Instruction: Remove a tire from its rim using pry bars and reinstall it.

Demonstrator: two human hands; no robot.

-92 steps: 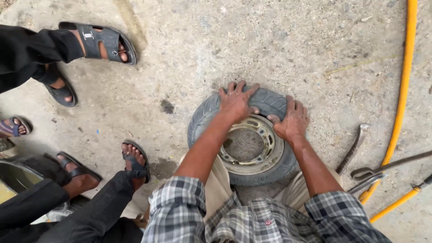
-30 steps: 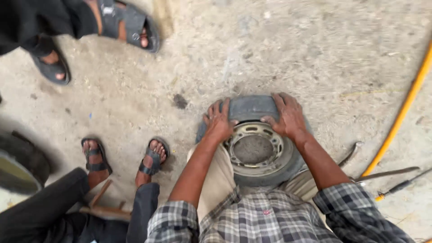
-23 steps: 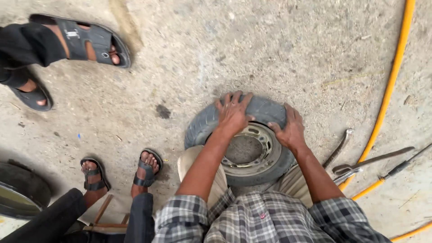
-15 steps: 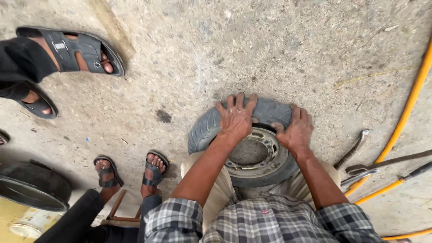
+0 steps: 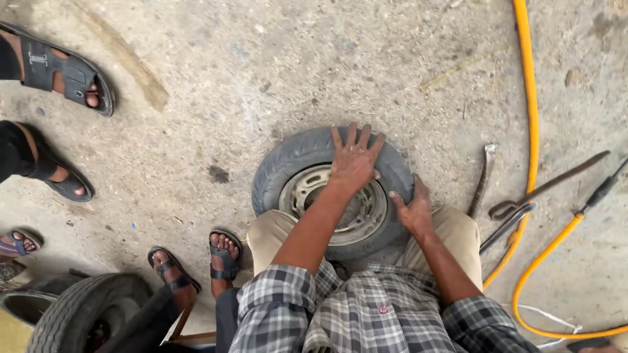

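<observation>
A small black tyre (image 5: 288,157) on a grey metal rim (image 5: 297,189) lies flat on the concrete floor between my knees. My left hand (image 5: 354,160) is spread flat, palm down, on the tyre's far side where rubber meets rim. My right hand (image 5: 413,209) presses on the tyre's right sidewall, fingers curled over its edge. Neither hand holds a tool. My forearms hide part of the rim.
A bent metal tyre lever (image 5: 484,178) and two longer bars (image 5: 549,186) lie right of the tyre. A yellow hose (image 5: 527,98) runs down the right side. Other people's sandalled feet (image 5: 196,261) stand at the left, and a second tyre (image 5: 82,314) lies bottom left.
The view has swung about while both hands stayed on the tyre. My left hand has spread flatter onto the far side, and my right hand has slid down to the right sidewall.
</observation>
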